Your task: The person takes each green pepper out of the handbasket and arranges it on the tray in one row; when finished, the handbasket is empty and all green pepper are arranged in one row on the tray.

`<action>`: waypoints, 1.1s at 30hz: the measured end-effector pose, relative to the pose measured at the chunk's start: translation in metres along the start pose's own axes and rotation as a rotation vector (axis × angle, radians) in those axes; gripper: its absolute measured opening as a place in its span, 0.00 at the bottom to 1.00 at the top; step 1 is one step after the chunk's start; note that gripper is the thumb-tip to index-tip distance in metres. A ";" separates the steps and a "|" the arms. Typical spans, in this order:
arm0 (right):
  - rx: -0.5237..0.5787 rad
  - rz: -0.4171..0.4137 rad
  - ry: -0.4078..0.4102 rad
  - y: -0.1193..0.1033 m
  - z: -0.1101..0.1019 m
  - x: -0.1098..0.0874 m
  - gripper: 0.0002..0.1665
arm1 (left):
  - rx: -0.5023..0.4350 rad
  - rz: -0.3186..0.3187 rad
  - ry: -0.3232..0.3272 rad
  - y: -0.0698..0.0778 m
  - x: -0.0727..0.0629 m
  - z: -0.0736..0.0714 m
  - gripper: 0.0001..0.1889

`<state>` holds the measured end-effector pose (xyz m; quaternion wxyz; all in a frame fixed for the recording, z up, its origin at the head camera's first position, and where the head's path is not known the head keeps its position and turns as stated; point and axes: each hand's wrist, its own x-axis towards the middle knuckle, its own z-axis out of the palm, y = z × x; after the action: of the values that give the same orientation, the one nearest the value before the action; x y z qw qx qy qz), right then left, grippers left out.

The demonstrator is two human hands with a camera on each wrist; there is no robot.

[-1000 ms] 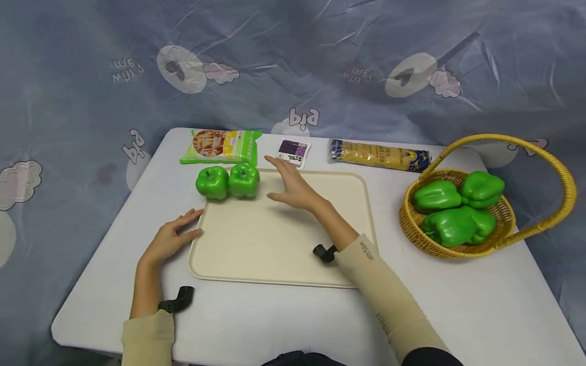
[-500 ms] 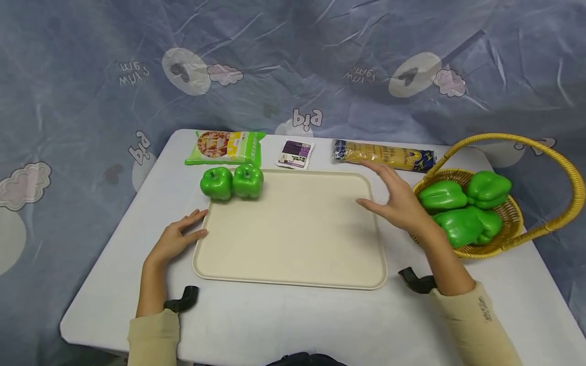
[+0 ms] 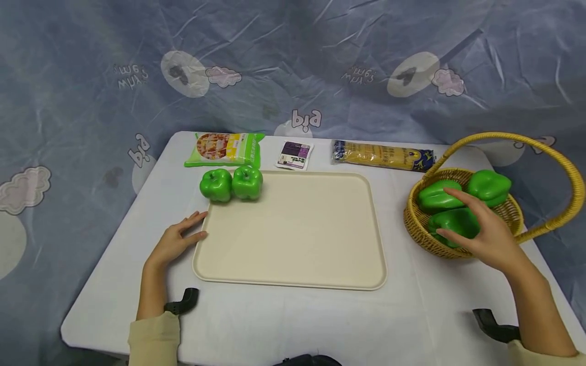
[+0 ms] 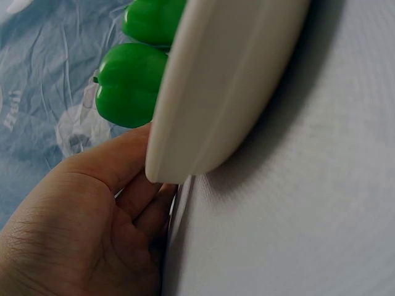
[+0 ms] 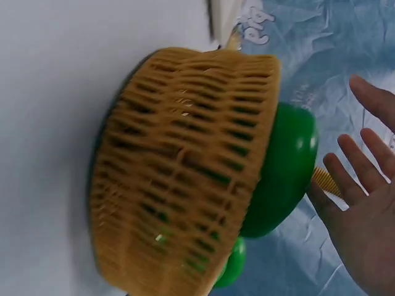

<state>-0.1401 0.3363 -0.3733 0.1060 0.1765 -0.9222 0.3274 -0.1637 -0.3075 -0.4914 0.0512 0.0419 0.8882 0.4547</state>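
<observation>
My left hand [image 3: 176, 241] rests at the left rim of the beige tray [image 3: 293, 234], fingers extended, fingertips right at the edge. In the left wrist view the thumb lies against the tray's side wall [image 4: 203, 92]. Two green bell peppers [image 3: 216, 185] sit side by side at the tray's far left corner. My right hand [image 3: 492, 239] hovers over the wicker basket [image 3: 418, 234], thumb and fingers spread with nothing between them. Below it lies a green pepper [image 3: 453, 223], partly hidden by the hand; the right wrist view shows a pepper [image 5: 287, 166] bulging above the basket's rim.
Along the table's back edge lie a green snack bag [image 3: 226, 149], a small purple-and-white packet [image 3: 294, 155] and a yellow noodle pack [image 3: 382, 155]. The basket's tall arched handle [image 3: 567, 178] rises at the right. A blue patterned sheet [image 3: 274, 61] hangs behind.
My right hand has moved right, from over the tray, past its right rim, to above the basket. The left hand stays at the tray's left edge.
</observation>
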 end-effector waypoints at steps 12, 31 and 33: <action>-0.033 0.079 -0.087 0.015 -0.001 -0.021 0.50 | -0.018 -0.010 -0.007 0.019 -0.005 0.001 0.30; 0.033 0.114 -0.210 0.042 0.003 -0.018 0.33 | 0.013 0.006 0.000 0.002 0.000 0.001 0.32; 0.021 0.102 -0.204 0.044 0.003 -0.015 0.34 | 0.012 0.008 0.002 0.001 0.000 0.001 0.32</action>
<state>-0.1442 0.3699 -0.4055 -0.0069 0.1630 -0.9325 0.3222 -0.1638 -0.3062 -0.4915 0.0484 0.0455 0.8908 0.4495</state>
